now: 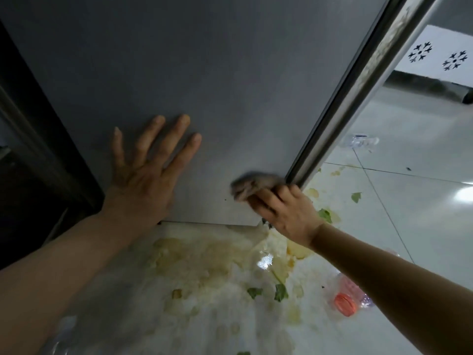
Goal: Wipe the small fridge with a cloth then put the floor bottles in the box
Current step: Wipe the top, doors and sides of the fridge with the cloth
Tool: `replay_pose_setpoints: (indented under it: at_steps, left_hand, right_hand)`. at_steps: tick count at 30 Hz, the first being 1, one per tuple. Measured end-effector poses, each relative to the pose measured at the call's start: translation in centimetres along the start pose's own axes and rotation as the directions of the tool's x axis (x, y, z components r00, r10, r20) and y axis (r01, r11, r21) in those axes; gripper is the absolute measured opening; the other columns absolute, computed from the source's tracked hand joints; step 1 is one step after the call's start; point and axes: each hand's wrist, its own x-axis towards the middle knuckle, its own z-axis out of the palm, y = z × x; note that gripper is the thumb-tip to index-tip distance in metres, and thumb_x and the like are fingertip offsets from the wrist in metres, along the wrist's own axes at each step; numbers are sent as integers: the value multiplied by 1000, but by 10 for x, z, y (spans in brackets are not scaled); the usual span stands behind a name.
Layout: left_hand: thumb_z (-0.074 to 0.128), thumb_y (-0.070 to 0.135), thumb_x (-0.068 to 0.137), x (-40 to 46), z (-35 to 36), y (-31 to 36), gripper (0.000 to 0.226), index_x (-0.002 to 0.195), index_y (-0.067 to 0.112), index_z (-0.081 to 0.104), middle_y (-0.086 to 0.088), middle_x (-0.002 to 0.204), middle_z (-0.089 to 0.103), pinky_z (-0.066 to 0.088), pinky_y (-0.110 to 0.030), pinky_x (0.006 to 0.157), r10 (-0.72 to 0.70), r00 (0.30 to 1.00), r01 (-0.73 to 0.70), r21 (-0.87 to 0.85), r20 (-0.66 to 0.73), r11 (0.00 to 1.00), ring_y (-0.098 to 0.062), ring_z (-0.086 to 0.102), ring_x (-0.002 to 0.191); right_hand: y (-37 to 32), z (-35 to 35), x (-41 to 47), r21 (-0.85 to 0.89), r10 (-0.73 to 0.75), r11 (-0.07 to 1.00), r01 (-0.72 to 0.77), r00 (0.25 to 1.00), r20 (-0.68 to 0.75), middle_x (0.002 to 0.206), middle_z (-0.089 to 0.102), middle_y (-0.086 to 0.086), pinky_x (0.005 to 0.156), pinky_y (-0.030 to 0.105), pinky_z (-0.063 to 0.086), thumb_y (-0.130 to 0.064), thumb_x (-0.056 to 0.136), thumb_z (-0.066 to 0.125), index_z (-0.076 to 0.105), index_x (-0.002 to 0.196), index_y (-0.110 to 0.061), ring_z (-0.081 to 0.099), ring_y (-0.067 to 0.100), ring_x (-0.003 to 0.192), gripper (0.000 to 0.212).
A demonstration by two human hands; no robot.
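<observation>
Pressing fridge (204, 73): left hand (146, 175) flat, right hand (286, 211) gripping cloth (253, 185).

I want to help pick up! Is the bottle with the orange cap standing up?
No, the bottle lies tipped on the floor, cap pointing sideways.

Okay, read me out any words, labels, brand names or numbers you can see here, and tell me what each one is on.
No readable text anywhere.
White panel: black snowflake-like cutouts only, no letters.
Clear bottle by the fridge: label too blurred to read.
Orange-capped bottle: no legible label.
</observation>
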Motion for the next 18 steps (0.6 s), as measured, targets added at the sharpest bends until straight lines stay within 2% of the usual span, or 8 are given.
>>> replay_pose_setpoints:
  at_steps: [3, 6, 9, 11, 13, 15, 16, 18]
  left_hand:
    - [65, 3, 68, 0, -4, -3, 100, 150, 29, 13, 4, 159, 4, 1, -61, 109, 21, 1000, -21, -20, 3, 1000, -25, 8, 144]
    - [63, 1, 70, -1, -14, -6, 93, 149, 24, 19, 3, 159, 8, 8, -63, 108, 56, 998, -56, -44, 6, 997, -24, 11, 144]
    - [66, 6, 64, -15, -22, -19, 94, 147, 17, 22, 0, 158, 9, 9, -61, 107, -13, 998, 15, -42, 57, 999, -26, 15, 142]
    - [70, 8, 61, -29, -24, -31, 99, 147, 15, 23, -3, 158, 8, 7, -61, 107, -84, 989, 88, -21, 124, 996, -29, 16, 142]
    - [72, 7, 60, -39, -21, -42, 101, 147, 15, 23, -3, 158, 9, 8, -63, 106, -108, 980, 110, -6, 168, 994, -31, 16, 141]
    - [71, 6, 60, -43, -16, -48, 101, 148, 17, 23, -1, 158, 9, 9, -64, 106, -91, 982, 90, 12, 168, 996, -30, 16, 142]
    - [71, 7, 60, -43, -14, -49, 102, 148, 18, 21, 0, 158, 7, 9, -64, 106, -83, 983, 82, 18, 162, 997, -29, 15, 142]
    - [71, 9, 59, -44, -11, -50, 106, 149, 20, 17, 2, 159, 4, 9, -63, 107, -78, 984, 77, 14, 157, 997, -28, 12, 142]
  right_hand:
    - [-19, 6, -4, 35, -205, 979, 203, 941, 271, 124, 46, 3, 73, 35, 46, -14, 73, 64, 57, 124, -24, 39, 24, 90, 53]
    - [-15, -7, 9, 53, -180, 984, 172, 955, 236, 120, 55, 0, 73, 35, 47, -14, 77, 67, 61, 122, -23, 45, 24, 91, 47]
    - [1, -32, 40, 167, 102, 982, -91, 993, -55, 117, 45, 7, 70, 38, 37, -12, 95, 46, 52, 128, -16, 44, 26, 86, 33]
    - [9, -44, 69, 308, 346, 909, -282, 921, -177, 116, 42, 8, 72, 38, 35, -16, 102, 33, 47, 127, -16, 43, 27, 86, 29]
    - [4, -42, 89, 350, 467, 859, -373, 851, -239, 120, 38, 10, 75, 39, 36, -17, 102, 34, 44, 129, -15, 44, 30, 89, 29]
    - [-11, -27, 89, 258, 391, 909, -326, 882, -264, 124, 36, 11, 72, 39, 38, -13, 97, 41, 41, 133, -13, 42, 31, 89, 36]
    - [-22, -16, 82, 177, 273, 956, -235, 933, -236, 125, 37, 12, 70, 39, 38, -12, 95, 44, 42, 135, -14, 42, 30, 89, 40]
    - [-46, 2, 65, 27, -44, 999, 45, 997, -57, 128, 42, 8, 70, 37, 41, -11, 88, 49, 52, 133, -19, 44, 27, 89, 47]
